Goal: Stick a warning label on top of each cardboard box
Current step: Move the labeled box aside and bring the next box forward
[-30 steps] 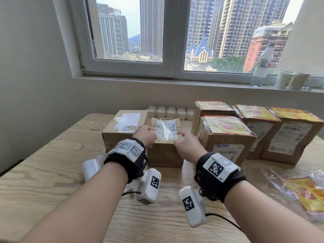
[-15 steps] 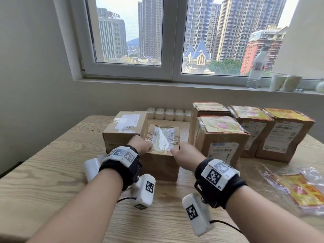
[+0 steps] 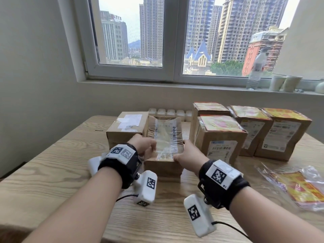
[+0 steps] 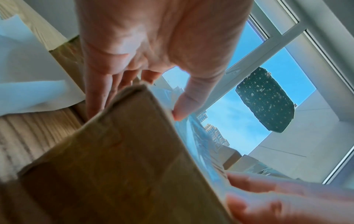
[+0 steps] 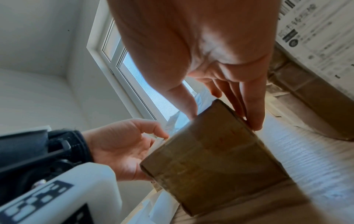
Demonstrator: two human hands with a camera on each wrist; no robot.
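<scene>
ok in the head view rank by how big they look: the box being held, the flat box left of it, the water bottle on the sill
1. Held box, though it is nearest the camera
2. Flat box, close enough that this order is unsure
3. Water bottle, smallest and farthest

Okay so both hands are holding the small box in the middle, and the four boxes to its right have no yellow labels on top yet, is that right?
Not quite. Both hands, left and right, do hold the small box, but the four boxes to its right already carry yellow labels on top. The head view shows it.
</scene>
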